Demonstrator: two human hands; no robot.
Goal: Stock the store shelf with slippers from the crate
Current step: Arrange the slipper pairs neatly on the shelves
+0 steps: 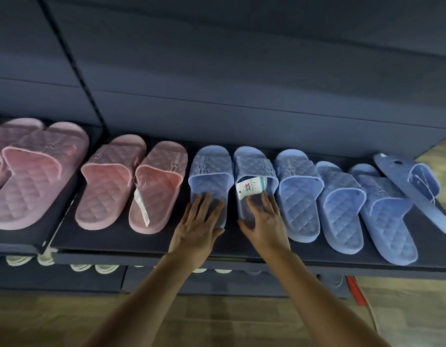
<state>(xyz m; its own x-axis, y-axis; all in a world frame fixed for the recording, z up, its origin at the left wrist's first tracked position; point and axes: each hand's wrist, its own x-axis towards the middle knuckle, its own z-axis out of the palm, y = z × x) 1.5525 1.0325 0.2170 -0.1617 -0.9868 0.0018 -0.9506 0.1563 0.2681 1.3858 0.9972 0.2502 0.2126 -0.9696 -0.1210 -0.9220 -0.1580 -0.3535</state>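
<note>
A pair of blue quilted slippers lies side by side on the dark shelf [146,240], toes pointing to the back. My left hand [198,226] rests flat with straight fingers on the heel of the left blue slipper [210,169]. My right hand [263,225] lies on the heel of the right blue slipper [253,166], fingers spread, thumb at its inner edge. A white paper tag [249,189] sticks out from under that slipper's strap. No crate is in view.
Several more blue slippers [299,196] line the shelf to the right, the last one [414,189] tipped on its side. Pink slippers [109,181] fill the left, on two shelf sections. Pale slippers show on a lower shelf [101,267]. A red item [356,289] hangs below right.
</note>
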